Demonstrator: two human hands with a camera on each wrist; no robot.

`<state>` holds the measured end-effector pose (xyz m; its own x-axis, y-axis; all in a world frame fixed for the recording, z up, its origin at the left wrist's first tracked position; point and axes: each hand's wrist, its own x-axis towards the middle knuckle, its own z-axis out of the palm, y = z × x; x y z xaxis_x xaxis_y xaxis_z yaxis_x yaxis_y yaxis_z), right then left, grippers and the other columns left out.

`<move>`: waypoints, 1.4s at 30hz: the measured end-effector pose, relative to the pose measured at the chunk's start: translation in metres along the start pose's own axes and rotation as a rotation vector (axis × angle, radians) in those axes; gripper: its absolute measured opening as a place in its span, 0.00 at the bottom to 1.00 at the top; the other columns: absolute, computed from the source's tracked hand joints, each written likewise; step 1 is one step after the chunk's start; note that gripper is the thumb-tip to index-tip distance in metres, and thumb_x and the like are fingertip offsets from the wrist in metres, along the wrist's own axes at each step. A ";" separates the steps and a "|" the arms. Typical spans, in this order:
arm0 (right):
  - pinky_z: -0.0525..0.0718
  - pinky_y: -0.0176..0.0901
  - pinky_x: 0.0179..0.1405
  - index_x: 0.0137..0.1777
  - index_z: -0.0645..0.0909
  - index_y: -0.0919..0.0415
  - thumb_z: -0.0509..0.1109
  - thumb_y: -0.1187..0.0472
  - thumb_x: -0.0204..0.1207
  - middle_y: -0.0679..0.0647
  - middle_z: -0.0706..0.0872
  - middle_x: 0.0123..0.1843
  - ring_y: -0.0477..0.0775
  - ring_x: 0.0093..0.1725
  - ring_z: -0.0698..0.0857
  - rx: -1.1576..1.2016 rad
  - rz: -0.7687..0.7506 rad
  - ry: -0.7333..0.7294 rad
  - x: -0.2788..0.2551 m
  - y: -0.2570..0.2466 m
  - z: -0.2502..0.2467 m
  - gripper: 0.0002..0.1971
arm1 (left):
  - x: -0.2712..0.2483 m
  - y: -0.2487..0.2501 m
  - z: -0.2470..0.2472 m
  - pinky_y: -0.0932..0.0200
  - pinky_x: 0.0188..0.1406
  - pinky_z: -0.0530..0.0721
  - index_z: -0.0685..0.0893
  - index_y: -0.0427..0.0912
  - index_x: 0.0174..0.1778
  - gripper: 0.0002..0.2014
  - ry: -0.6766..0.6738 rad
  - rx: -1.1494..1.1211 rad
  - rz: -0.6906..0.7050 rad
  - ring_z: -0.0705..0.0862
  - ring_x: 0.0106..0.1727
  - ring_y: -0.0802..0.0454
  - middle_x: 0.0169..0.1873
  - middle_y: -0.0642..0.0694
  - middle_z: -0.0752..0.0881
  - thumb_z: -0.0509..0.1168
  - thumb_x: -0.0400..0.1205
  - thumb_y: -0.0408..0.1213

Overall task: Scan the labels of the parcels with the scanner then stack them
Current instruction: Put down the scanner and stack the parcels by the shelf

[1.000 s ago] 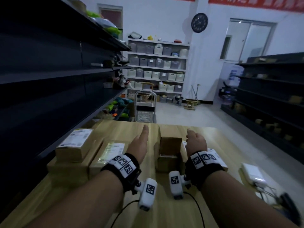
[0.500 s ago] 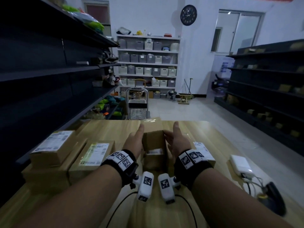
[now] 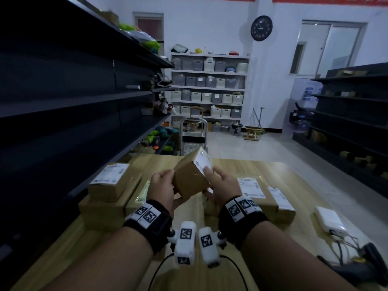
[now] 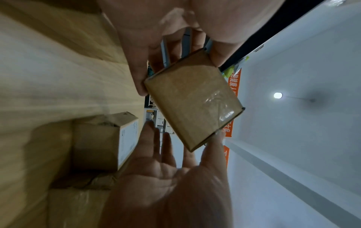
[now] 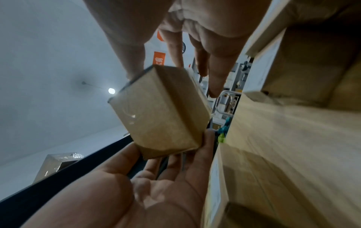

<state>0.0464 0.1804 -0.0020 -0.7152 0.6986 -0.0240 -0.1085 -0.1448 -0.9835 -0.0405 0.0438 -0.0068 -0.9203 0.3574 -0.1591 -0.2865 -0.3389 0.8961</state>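
A small brown cardboard parcel (image 3: 190, 177) hangs tilted above the wooden table (image 3: 231, 169), held between both hands. Its white label (image 3: 202, 162) faces up and to the right. My left hand (image 3: 162, 185) grips the parcel's left side, thumb underneath. My right hand (image 3: 222, 185) holds the right side with its thumb on the label. In the left wrist view the parcel (image 4: 193, 100) shows a taped plain face, pinched by my left hand (image 4: 148, 61). In the right wrist view my right hand (image 5: 175, 58) pinches the parcel (image 5: 162, 111). A black scanner (image 3: 369, 261) lies at the table's near right.
A labelled box (image 3: 109, 181) sits on a bigger box (image 3: 100, 211) at the left. Flat labelled parcels (image 3: 252, 185) lie at the right, with a white adapter (image 3: 329, 221) and cables beyond. Dark shelves (image 3: 63, 101) flank both sides; a trolley (image 3: 193, 139) stands past the table.
Both hands closed in on the small parcel on the table, then lifted it and tilted it so its label shows.
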 end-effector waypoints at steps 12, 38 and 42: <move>0.94 0.63 0.60 0.88 0.73 0.51 0.84 0.49 0.76 0.57 0.85 0.79 0.54 0.60 0.91 -0.116 -0.033 -0.122 0.004 0.010 0.100 0.41 | 0.029 0.068 -0.102 0.29 0.93 0.61 0.87 0.56 0.78 0.20 0.014 1.403 0.604 0.75 0.88 0.44 0.80 0.51 0.87 0.53 0.97 0.44; 0.81 0.59 0.79 0.89 0.72 0.50 0.77 0.35 0.79 0.56 0.80 0.86 0.62 0.81 0.81 -0.645 -0.092 -0.139 0.026 0.019 0.165 0.41 | 0.058 0.101 -0.153 0.34 0.96 0.55 0.77 0.56 0.90 0.39 -0.092 1.195 0.248 0.63 0.96 0.37 0.92 0.42 0.74 0.44 0.90 0.74; 0.79 0.58 0.77 0.88 0.74 0.49 0.66 0.31 0.84 0.55 0.81 0.84 0.62 0.80 0.81 -0.576 -0.098 -0.093 0.024 0.012 0.145 0.36 | 0.034 0.107 -0.140 0.34 0.97 0.52 0.82 0.48 0.85 0.28 -0.042 1.097 0.480 0.61 0.97 0.37 0.88 0.39 0.79 0.48 0.99 0.58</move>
<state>-0.0723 0.0942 0.0117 -0.7810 0.6215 0.0620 0.1972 0.3395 -0.9197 -0.1402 -0.1023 0.0257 -0.8559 0.4324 0.2838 0.4825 0.4697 0.7393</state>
